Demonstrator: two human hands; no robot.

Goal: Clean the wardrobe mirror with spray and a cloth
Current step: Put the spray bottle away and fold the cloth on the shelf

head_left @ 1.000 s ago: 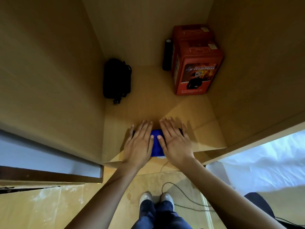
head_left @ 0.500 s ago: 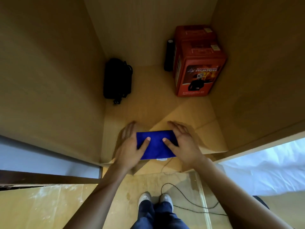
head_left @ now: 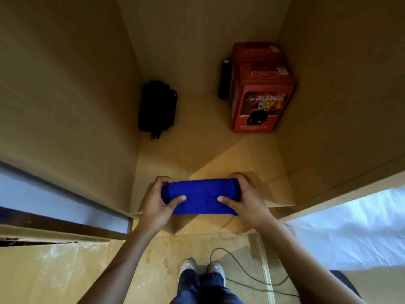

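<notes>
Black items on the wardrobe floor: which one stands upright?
The slim black cylinder, upright against the red box at the back. The black bag lies slumped by the left wall.

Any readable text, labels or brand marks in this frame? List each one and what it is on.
None can be read.
Front red box: a line of pale print above the picture, too blurred.
Small stickers on both red boxes' tops: too small.
Blue cloth, black bag: no text visible.
</notes>
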